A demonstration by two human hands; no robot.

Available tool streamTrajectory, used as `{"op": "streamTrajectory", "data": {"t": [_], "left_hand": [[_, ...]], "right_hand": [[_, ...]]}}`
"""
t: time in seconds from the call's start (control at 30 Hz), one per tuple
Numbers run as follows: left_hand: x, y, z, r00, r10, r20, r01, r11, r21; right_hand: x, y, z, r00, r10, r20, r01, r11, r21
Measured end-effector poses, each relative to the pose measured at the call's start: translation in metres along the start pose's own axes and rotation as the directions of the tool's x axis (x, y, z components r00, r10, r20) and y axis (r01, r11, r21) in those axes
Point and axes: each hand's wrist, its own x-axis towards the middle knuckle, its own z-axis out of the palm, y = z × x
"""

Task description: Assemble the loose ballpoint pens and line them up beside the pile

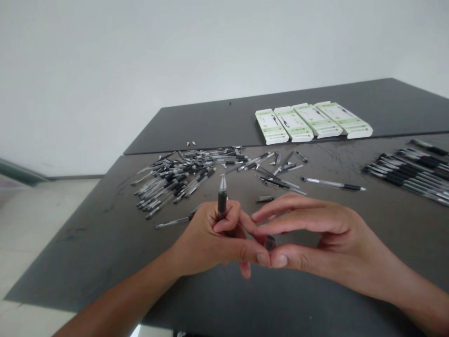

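**Pen upright in left fist, both hands meeting at a small dark piece**

Held pen: point up, silver cone tip, dark rubbery grip, front and centre above the table. Left hand is curled tight round it. Dark piece, short and rounded, sits just right of the held pen where both thumbs and fingertips meet. Right hand is narrowed around that piece; can't tell which hand carries it.

Beyond and left of held pen: loose pile of pens, see-through barrels, black grips, ends crossing. To its right: lone pen lying flat, then an overlapping row of pens farther out. Beyond, to its right: four flat white-green cartons, edges flapped.

Tabletop: matte dark grey, scuffed. Widest working room is left of held pen, out to the slanted edge; seam crosses beyond the pile
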Motion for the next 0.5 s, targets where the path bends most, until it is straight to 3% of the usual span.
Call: {"op": "streamTrajectory", "data": {"t": [0.17, 0.27, 0.37, 0.5], "left_hand": [[0.0, -0.002, -0.001, 0.999, -0.041, 0.035, 0.037, 0.994, 0.102], [0.0, -0.005, -0.001, 0.994, 0.054, 0.092, -0.063, 0.993, 0.102], [-0.004, -0.009, 0.002, 0.977, 0.114, 0.179, -0.133, 0.986, 0.099], [-0.014, -0.014, 0.012, 0.979, -0.063, 0.191, 0.058, 0.998, 0.036]], "right_hand": [[0.001, -0.006, -0.004, 0.992, 0.107, 0.073, -0.111, 0.993, 0.047], [0.001, -0.006, -0.008, 0.969, 0.246, -0.027, -0.239, 0.959, 0.152], [0.001, 0.001, -0.011, 0.899, 0.396, -0.185, -0.322, 0.886, 0.332], [0.005, 0.008, -0.01, 0.83, 0.495, -0.258, -0.299, 0.784, 0.544]]}}
